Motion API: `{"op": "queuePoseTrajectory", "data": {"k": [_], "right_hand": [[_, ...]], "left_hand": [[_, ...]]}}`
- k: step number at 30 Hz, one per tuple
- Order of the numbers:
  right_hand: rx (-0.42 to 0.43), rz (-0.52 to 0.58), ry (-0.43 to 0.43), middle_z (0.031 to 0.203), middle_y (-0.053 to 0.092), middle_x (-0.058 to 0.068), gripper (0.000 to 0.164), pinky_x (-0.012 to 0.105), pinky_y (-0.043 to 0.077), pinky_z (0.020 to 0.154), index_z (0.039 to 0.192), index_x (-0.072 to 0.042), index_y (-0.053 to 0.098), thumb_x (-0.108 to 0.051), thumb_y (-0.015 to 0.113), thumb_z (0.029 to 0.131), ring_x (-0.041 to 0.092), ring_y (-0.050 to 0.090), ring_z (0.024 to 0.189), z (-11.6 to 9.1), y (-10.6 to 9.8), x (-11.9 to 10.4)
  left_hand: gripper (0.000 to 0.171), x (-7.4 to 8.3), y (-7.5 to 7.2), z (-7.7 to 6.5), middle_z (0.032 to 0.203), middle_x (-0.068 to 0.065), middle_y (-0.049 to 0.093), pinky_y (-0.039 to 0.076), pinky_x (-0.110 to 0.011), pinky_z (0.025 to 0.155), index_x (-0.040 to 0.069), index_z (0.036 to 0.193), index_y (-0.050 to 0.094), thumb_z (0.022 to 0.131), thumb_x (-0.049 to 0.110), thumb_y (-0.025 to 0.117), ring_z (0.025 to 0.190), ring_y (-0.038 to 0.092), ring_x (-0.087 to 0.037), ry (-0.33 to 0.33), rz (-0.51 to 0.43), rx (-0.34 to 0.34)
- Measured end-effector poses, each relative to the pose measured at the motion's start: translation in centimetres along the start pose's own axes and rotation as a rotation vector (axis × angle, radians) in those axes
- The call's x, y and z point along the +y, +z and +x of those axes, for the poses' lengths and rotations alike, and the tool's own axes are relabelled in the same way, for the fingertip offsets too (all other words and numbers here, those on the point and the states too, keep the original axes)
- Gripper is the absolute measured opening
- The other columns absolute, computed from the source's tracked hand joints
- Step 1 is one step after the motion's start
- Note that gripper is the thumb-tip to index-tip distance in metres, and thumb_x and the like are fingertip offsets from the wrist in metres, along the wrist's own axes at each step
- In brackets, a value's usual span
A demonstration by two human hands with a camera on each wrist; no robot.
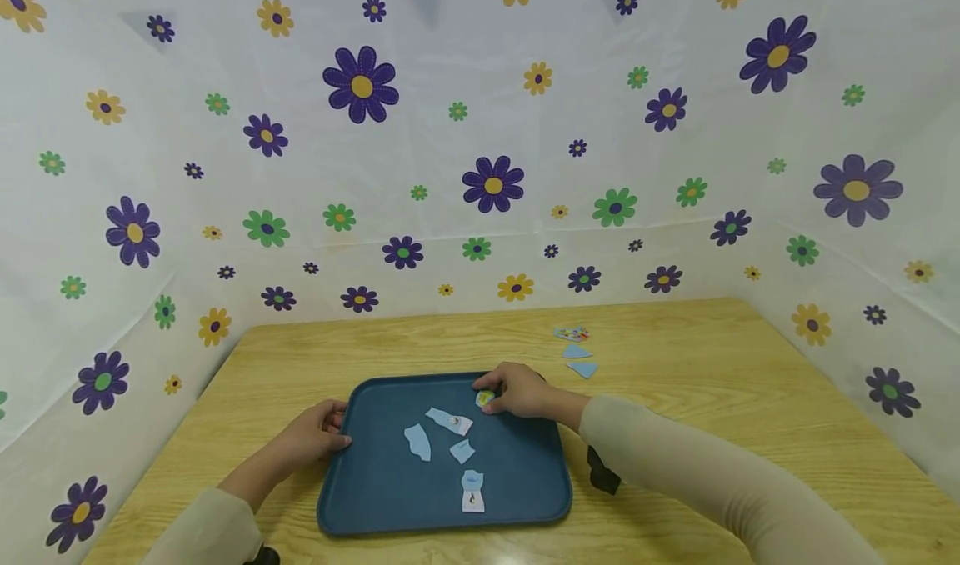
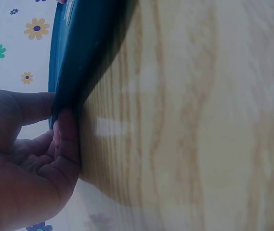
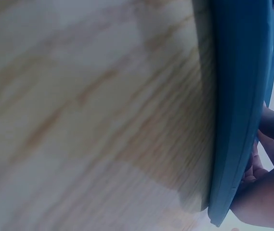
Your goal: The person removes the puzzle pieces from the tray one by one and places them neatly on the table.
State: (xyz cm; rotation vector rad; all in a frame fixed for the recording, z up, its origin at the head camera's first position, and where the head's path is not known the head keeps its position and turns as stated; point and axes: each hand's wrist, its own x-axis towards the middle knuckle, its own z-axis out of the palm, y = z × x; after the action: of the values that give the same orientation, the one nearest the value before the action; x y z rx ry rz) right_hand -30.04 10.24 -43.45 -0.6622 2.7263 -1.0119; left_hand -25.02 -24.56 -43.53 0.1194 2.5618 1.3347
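A dark blue tray lies on the table. My left hand grips its left rim, thumb on top and fingers curled underneath in the left wrist view. Over the tray's far right corner, my right hand holds a small cut paper piece with a yellow-green print between thumb and fingers. On the tray lie a plain light blue piece, a long piece with a small picture, a small blue piece, and a blue-and-white piece near the front. The right wrist view mostly hides the right fingertips behind the tray.
Beyond the tray to the right, a colourful printed piece and two light blue pieces, one farther and one nearer, lie on the wooden table. A white flower-patterned curtain encloses the table's back and sides.
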Motion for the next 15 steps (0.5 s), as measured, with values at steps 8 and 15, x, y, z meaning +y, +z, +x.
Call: {"op": "queuePoseTrajectory", "data": {"k": [8, 15], "right_hand": [[-0.008, 0.011, 0.008, 0.1, 0.065, 0.0, 0.032, 0.034, 0.048, 0.079, 0.113, -0.011, 0.073, -0.008, 0.078, 0.082, 0.015, 0.056, 0.09, -0.01, -0.07, -0.19], [0.0, 0.016, 0.022, 0.1, 0.065, 0.0, 0.03, 0.035, 0.048, 0.081, 0.112, -0.011, 0.073, -0.008, 0.078, 0.082, 0.016, 0.056, 0.091, -0.12, 0.0, -0.23]], "left_hand": [[0.054, 0.06, 0.02, -0.07, 0.103, -0.016, 0.05, 0.048, -0.037, 0.072, -0.014, 0.135, 0.04, 0.087, -0.007, 0.064, 0.091, 0.051, -0.026, -0.003, -0.023, -0.008], [0.054, -0.06, -0.02, 0.01, 0.103, -0.016, 0.051, 0.048, -0.037, 0.072, -0.014, 0.135, 0.04, 0.087, -0.006, 0.065, 0.09, 0.051, -0.026, -0.01, -0.024, -0.009]]}}
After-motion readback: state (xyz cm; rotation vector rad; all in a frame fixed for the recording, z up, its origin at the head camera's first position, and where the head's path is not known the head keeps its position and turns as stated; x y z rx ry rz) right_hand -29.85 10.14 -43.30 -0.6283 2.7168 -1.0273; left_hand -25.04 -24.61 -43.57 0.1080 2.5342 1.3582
